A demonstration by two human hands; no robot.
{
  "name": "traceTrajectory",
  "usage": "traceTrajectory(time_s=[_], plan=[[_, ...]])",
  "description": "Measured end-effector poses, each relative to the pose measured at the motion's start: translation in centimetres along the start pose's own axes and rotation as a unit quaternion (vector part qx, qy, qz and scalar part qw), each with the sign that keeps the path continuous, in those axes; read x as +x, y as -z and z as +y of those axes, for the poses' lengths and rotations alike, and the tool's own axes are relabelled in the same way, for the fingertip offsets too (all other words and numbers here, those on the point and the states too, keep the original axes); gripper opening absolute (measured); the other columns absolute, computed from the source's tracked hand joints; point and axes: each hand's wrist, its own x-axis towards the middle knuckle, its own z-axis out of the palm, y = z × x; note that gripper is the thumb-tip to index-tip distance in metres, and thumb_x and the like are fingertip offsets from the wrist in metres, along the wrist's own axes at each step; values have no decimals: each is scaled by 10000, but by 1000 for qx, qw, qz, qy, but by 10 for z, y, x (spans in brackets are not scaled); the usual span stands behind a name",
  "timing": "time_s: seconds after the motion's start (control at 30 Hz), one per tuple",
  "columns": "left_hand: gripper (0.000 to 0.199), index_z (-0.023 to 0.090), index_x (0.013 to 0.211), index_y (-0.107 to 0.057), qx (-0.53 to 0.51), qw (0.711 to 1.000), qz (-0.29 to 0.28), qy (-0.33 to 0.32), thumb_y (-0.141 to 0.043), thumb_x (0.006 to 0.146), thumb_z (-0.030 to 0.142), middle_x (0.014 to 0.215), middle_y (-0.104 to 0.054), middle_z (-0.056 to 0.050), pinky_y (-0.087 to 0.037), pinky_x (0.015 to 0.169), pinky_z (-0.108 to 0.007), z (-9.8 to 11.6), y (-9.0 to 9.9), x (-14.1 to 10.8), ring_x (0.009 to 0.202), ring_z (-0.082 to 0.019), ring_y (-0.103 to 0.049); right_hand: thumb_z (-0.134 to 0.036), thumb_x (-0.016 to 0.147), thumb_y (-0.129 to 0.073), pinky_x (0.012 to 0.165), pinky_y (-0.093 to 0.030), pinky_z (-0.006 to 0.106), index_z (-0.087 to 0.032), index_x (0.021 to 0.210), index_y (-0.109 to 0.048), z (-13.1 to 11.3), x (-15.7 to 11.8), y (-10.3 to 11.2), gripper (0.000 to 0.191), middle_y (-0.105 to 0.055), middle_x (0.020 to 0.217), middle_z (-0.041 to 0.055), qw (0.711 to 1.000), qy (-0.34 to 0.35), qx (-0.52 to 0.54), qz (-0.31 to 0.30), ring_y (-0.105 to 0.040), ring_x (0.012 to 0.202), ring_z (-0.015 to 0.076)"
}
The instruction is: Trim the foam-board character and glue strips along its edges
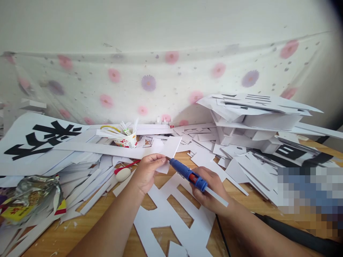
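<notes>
1. Floral plastic sheeting (139, 82), pink and purple blooms all over, covers the lower wall behind a wooden worktop (184, 157) that's buried in white offcuts (91, 178).
2. Blue glue gun (184, 171) sits in the right hand (210, 189), fingers curled around its body. Its nozzle points up and left, right by the left fingertips; can't tell if they touch.
3. Left hand (149, 173) has its fingers pinched narrow on a small white piece (173, 148), which is tilted up just past them.
4. Looks-wise, the gun has a reddish window in its side and a pale translucent glue stick (217, 197) poking out the back. The white piece is flat, smooth and straight-edged.
5. Underneath both hands lies a big white cutout panel (174, 208) full of angular openings.
6. Also around: a printed paper cup (125, 140) holding odds and ends, and a torn foil packet (34, 192) on the left.
</notes>
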Motion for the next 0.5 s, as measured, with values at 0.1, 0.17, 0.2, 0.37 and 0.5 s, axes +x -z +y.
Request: traceTrajectory(time_s=[0.1,0.17,0.2,0.37,0.5], plan=[[237,145,697,-690,-44,999,15,29,-815,548,281,696,-664,-30,-424,607,-244,2,-3,-2,638,-132,-578,-190,791,-498,685,-479,330,-234,926,-516,-1,3,1,143,-646,730,5,999,41,-24,-5,-566,615,166],[223,152,682,-682,-61,997,26,40,-810,531,256,690,-663,-27,-424,595,-247,2,-4,-2,637,-137,-579,-222,840,-494,774,-477,359,-229,954,-524,-1,4,2,118,-643,691,-7,997,62,-53,-9,-553,577,154],[210,157,673,-678,-66,996,27,45,-803,529,245,684,-660,-24,-421,587,-248,3,-5,-2,635,-140,-577,-229,852,-495,809,-469,368,-225,965,-530,-1,4,2,119,-638,673,-12,995,68,-69,-14,-548,563,149],[167,169,642,-656,-87,995,22,53,-765,520,205,619,-628,9,-399,547,-236,4,-5,-4,585,-122,-543,-246,835,-533,857,-442,377,-204,977,-549,1,3,2,149,-596,633,-22,987,98,-120,-38,-534,556,147],[170,166,611,-635,-90,995,11,47,-757,499,206,585,-619,16,-372,522,-223,6,-8,-7,544,-104,-515,-240,826,-541,853,-429,377,-204,957,-547,3,2,0,136,-570,622,-26,985,105,-132,-46,-513,558,145]])
